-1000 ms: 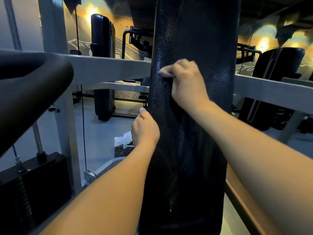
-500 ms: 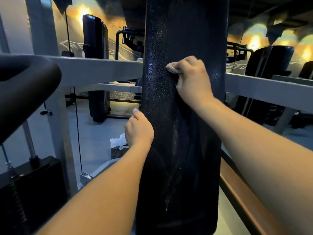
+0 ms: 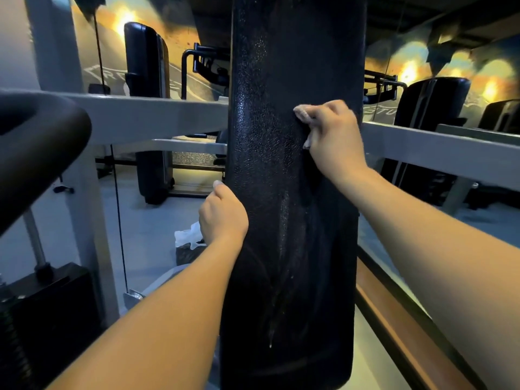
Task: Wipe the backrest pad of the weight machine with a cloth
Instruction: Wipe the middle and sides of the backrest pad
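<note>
Right hand: fingers curled, pinching 1 pale cloth and pressing it to the upper right face of the backrest pad. Left hand: lower, gripping the pad's left edge, fingertips hidden behind it. 1 pad, black, upright, centre of view. Wet streaks below the cloth. 1 weight stack at lower left.

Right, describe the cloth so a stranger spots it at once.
Start at the tall black backrest pad mid-frame. High on it sits the right hand. The cloth is the pale wad poking from that hand, lighter than the pad.
</note>
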`<act>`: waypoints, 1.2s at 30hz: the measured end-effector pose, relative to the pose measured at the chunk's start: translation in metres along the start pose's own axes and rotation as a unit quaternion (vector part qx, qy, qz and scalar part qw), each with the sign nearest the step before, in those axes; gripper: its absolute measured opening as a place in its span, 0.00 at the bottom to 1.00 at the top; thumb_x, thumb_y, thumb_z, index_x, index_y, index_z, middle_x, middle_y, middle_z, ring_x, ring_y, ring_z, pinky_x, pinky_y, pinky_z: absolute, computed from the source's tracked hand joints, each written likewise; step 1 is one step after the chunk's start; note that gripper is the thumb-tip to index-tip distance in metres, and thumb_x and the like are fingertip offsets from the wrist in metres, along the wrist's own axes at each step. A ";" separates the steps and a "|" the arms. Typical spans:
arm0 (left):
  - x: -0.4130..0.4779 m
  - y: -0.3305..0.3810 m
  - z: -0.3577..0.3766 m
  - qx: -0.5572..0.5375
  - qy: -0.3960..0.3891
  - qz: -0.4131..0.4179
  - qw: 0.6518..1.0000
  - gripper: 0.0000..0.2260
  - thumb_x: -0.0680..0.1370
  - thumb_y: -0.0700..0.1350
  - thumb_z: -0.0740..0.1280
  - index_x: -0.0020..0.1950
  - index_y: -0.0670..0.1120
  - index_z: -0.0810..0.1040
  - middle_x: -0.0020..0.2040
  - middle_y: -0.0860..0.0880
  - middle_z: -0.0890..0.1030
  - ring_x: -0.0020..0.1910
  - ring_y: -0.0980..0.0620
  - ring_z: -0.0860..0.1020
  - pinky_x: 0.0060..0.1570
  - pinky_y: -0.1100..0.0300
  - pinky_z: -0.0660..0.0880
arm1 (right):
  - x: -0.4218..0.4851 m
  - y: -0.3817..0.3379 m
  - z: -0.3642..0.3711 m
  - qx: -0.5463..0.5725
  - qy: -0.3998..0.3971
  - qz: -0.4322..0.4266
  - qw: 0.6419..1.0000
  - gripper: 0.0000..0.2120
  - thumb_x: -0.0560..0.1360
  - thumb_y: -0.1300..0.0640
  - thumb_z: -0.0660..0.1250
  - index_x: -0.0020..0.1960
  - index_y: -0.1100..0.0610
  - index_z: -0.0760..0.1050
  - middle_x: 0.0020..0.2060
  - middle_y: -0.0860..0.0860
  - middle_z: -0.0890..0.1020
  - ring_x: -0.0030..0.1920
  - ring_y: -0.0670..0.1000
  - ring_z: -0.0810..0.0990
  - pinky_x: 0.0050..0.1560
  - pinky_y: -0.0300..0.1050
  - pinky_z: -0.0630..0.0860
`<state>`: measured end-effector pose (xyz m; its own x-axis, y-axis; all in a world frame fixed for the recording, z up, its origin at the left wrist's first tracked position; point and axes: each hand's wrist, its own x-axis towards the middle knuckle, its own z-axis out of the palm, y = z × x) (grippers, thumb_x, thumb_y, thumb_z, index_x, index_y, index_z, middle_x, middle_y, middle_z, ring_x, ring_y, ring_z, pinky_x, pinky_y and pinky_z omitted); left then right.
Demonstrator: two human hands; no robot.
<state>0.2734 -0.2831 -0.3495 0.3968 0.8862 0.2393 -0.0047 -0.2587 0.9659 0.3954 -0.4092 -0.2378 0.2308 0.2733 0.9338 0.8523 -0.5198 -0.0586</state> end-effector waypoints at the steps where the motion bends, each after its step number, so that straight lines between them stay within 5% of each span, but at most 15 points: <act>1: 0.001 -0.001 0.000 0.001 -0.001 0.000 1.000 0.27 0.86 0.53 0.44 0.59 0.39 0.79 0.62 0.37 0.78 0.52 0.43 0.72 0.51 0.53 0.63 | -0.010 -0.004 0.006 -0.004 -0.005 -0.006 1.000 0.18 0.75 0.65 0.60 0.59 0.58 0.83 0.53 0.60 0.80 0.50 0.66 0.78 0.55 0.53 0.76; 8: 0.002 -0.004 0.000 0.007 0.009 0.006 1.000 0.28 0.86 0.54 0.44 0.62 0.39 0.79 0.64 0.37 0.78 0.62 0.37 0.74 0.53 0.51 0.65 | -0.083 -0.014 -0.004 0.024 -0.146 -0.220 0.964 0.19 0.70 0.71 0.66 0.59 0.60 0.82 0.51 0.59 0.79 0.47 0.61 0.76 0.49 0.51 0.76; 13: 0.005 -0.010 0.006 0.013 0.044 0.030 0.999 0.25 0.86 0.53 0.45 0.61 0.42 0.78 0.60 0.38 0.80 0.58 0.39 0.76 0.50 0.54 0.63 | -0.010 0.004 -0.005 0.016 -0.007 -0.063 0.998 0.18 0.77 0.60 0.59 0.61 0.55 0.84 0.49 0.59 0.78 0.46 0.63 0.79 0.49 0.51 0.76; 17: 0.007 -0.012 0.009 0.025 0.071 0.054 0.996 0.21 0.86 0.52 0.45 0.62 0.44 0.74 0.59 0.40 0.80 0.57 0.39 0.76 0.49 0.53 0.64 | -0.032 -0.002 0.015 -0.011 0.009 -0.053 0.998 0.17 0.72 0.70 0.63 0.57 0.62 0.82 0.52 0.61 0.81 0.49 0.65 0.78 0.51 0.50 0.75; 21: 0.007 -0.010 0.011 0.057 0.079 0.068 0.993 0.21 0.86 0.53 0.45 0.62 0.44 0.72 0.61 0.41 0.79 0.58 0.38 0.76 0.47 0.52 0.64 | -0.088 -0.009 0.013 0.009 -0.051 -0.119 0.992 0.17 0.67 0.72 0.63 0.53 0.63 0.81 0.52 0.59 0.82 0.49 0.64 0.78 0.52 0.52 0.76; 26: 0.003 0.003 0.001 0.133 0.106 0.103 0.980 0.15 0.85 0.48 0.50 0.63 0.41 0.69 0.64 0.40 0.73 0.63 0.37 0.71 0.57 0.45 0.68 | -0.108 -0.016 -0.011 0.031 -0.194 -0.100 0.975 0.17 0.71 0.72 0.63 0.56 0.60 0.82 0.52 0.57 0.80 0.47 0.63 0.76 0.48 0.55 0.77; 29: 0.001 0.024 -0.008 0.184 0.114 0.202 0.955 0.15 0.78 0.38 0.57 0.64 0.43 0.68 0.66 0.42 0.69 0.66 0.39 0.66 0.62 0.47 0.65 | -0.085 -0.011 -0.037 0.015 -0.229 -0.097 0.969 0.17 0.74 0.70 0.64 0.58 0.57 0.82 0.53 0.56 0.78 0.49 0.61 0.74 0.50 0.55 0.75; 33: 0.007 0.055 -0.002 0.244 0.039 0.446 0.860 0.19 0.76 0.39 0.62 0.67 0.44 0.71 0.67 0.44 0.69 0.67 0.42 0.66 0.66 0.48 0.65 | -0.057 0.006 -0.061 0.008 -0.124 -0.021 0.992 0.22 0.75 0.70 0.63 0.63 0.53 0.82 0.54 0.55 0.79 0.51 0.62 0.75 0.53 0.52 0.72; 36: 0.018 0.054 0.012 0.265 0.001 0.500 0.824 0.17 0.78 0.41 0.63 0.68 0.44 0.73 0.68 0.44 0.71 0.68 0.43 0.66 0.68 0.49 0.65 | -0.033 0.021 -0.065 -0.002 -0.103 0.023 0.994 0.22 0.75 0.71 0.64 0.64 0.54 0.80 0.54 0.56 0.76 0.55 0.64 0.76 0.55 0.57 0.75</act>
<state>0.2911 -0.2858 -0.2939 0.4357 0.1281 0.8909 0.0726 -0.9916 0.1070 0.3749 -0.4814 -0.2468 0.3616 0.4082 0.8382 0.8363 -0.5394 -0.0981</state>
